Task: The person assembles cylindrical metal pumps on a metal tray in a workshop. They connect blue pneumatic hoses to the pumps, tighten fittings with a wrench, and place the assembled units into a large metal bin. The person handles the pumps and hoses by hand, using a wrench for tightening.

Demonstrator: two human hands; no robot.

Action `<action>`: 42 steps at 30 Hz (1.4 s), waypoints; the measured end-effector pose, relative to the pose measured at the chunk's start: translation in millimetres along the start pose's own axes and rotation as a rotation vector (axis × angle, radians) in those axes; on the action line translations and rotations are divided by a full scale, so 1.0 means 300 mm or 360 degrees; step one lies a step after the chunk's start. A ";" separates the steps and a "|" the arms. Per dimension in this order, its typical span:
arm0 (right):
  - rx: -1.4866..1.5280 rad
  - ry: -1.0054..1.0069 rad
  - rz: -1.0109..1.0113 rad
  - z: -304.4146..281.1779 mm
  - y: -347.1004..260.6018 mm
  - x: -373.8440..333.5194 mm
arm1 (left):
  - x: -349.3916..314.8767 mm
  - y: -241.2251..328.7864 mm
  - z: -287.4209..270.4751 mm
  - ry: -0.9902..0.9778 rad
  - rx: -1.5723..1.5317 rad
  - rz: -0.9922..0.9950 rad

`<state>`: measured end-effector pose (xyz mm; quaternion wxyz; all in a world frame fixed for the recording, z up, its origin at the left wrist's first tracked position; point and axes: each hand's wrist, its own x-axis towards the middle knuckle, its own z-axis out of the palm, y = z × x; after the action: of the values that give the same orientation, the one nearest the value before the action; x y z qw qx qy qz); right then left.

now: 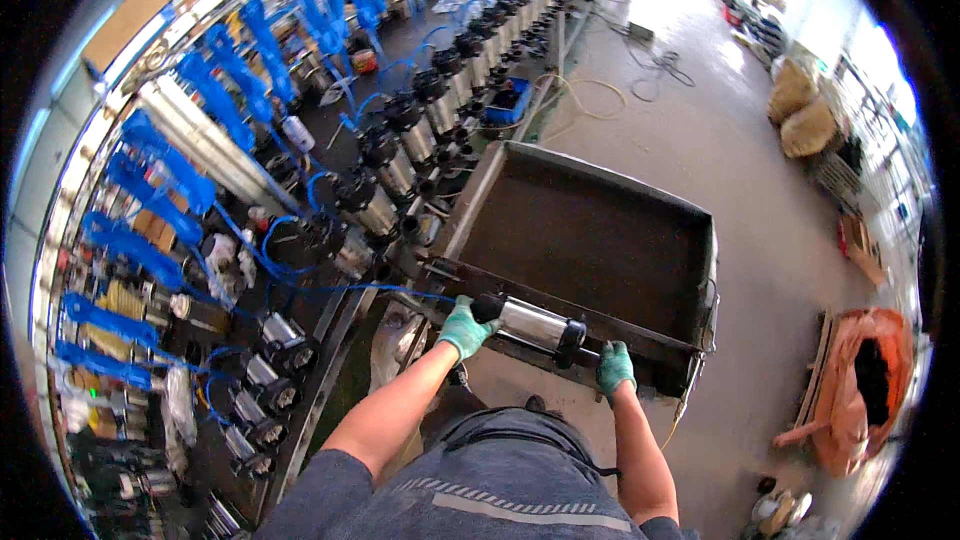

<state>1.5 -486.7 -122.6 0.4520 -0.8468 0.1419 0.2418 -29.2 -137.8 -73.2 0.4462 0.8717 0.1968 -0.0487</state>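
A silver metal cylinder with black end caps, which looks like a pump motor (540, 324), lies across the near edge of a dark rectangular tank (714, 270). My left hand (466, 328), in a green glove, is closed around its black left end. From that end a blue cable (385, 287) runs off to the left. At the other end, a thin rod (592, 352) sticks out toward my right hand (616, 370). That hand, also gloved in green, has its fingers closed at the rod's tip; the fingers partly hide the contact.
Similar motors (368, 202) stand in a long row on the left bench, under hanging blue cable bundles (212, 100). Several more lie at the near left (262, 370). An orange sack (850, 390) stands on the right floor, and hoses (600, 90) lie beyond the tank.
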 end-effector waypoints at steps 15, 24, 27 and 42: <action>0.0742 -0.0308 0.0356 -0.097 -0.043 -0.045 | -0.008 0.022 -0.005 0.0003 0.0091 -0.0072; -0.0385 0.0127 -0.1446 -0.142 -0.020 -0.098 | 0.028 -0.029 0.027 -0.0038 0.0075 -0.0025; 0.0505 -0.0161 -0.0379 -0.061 0.044 -0.029 | 0.040 -0.042 0.024 -0.0062 0.0109 -0.0051; -0.0123 -0.0034 -0.1130 -0.076 0.059 -0.073 | 0.032 -0.090 0.046 0.0146 0.0188 0.0060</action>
<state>-18.7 -514.9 -112.2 0.4768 -0.8573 -0.1752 0.0838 -29.7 -131.8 -104.3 0.3853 0.9013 0.1975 -0.0118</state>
